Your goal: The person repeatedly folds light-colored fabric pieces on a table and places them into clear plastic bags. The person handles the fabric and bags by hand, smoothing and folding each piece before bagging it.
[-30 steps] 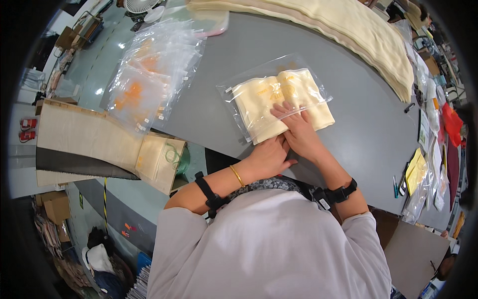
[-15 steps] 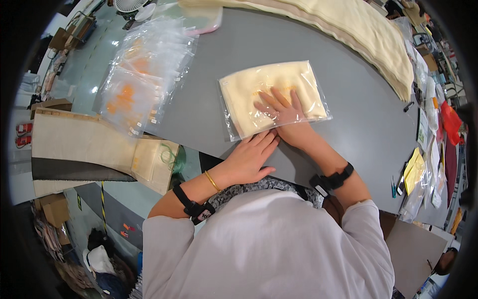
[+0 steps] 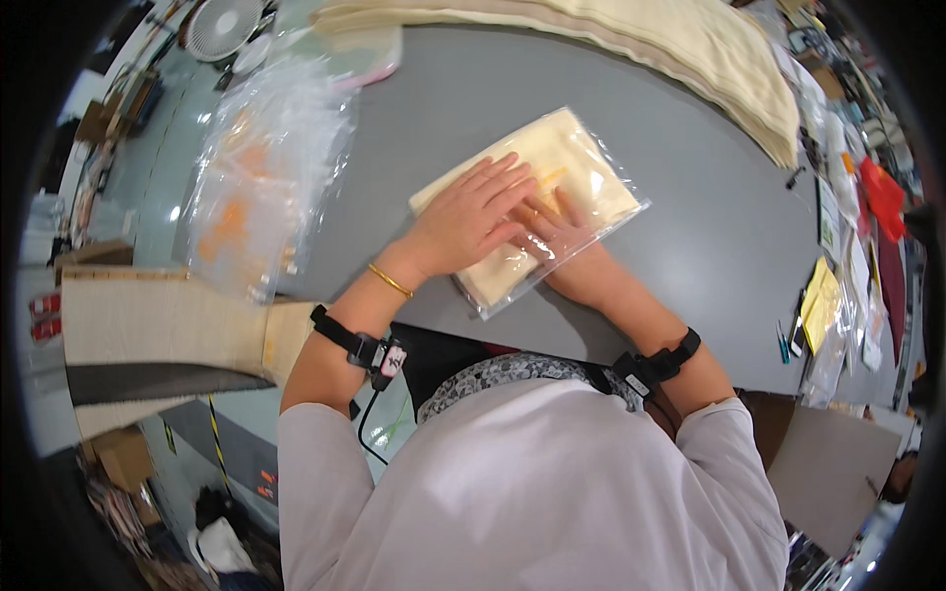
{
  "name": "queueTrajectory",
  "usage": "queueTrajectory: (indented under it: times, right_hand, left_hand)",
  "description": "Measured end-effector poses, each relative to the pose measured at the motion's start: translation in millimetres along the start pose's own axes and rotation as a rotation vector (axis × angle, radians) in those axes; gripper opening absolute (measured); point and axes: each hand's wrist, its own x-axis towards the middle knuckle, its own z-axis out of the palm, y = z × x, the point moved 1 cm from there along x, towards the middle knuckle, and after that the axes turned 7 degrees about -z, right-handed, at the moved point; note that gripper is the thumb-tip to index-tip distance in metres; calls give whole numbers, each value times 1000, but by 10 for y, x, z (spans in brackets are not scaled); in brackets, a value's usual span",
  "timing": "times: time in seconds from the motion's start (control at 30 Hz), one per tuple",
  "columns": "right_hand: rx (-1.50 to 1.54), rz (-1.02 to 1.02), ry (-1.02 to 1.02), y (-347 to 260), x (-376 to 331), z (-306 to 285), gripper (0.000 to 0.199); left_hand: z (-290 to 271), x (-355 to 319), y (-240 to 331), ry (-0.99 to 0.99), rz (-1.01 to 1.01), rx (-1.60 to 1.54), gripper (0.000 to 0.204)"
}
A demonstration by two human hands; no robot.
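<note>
Cream-coloured folded cloth [image 3: 552,167] is lying sealed inside a clear plastic bag [image 3: 611,212] near the middle of the grey worktop [image 3: 709,246], a little toward the person's edge. The left hand [image 3: 471,215] is lying flat and open on the bag, fingers spread, grasping nothing. The right hand [image 3: 560,236] is pressing flat beside it, partly under the left hand's fingertips, also open and gripping nothing.

To do this pressing well, in my judgement, both palms should be kept flat and moved from the closed end of the bag toward its mouth, so trapped air is escaping rather than pooling. Pressure should be even, so the cloth is staying square and uncreased.

A heap of empty clear bags [image 3: 261,187] is lying toward the worktop's left edge, well apart from the hands. A long stack of similar cream cloths [image 3: 690,49] is running along the far edge. Small tools and papers [image 3: 823,305] are lying at the right edge.
</note>
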Motion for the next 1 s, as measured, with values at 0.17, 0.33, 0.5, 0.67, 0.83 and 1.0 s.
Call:
queueTrajectory:
  times: [0.17,0.33,0.5,0.67,0.83,1.0]
  right_hand:
    - [-91,313,-86,5,-261,-109,76]
    - [-52,218,-90,230,-277,-82,80]
    - [-53,242,-140,276,-333,-82,87]
    - [-13,305,-117,124,-450,-73,93]
    - [-55,278,8,101,-479,-150,90]
    - [448,490,180,-215,-617,-343,53]
  left_hand:
    - [278,120,-191,-210,0,126,76]
    - [452,226,-47,-266,78,60,83]
    - [483,325,14,-294,33,73,86]
    - [521,277,83,-264,-15,105,88]
    - [661,247,187,-248,74,107,69]
    - [836,313,243,-61,-174,107,64]
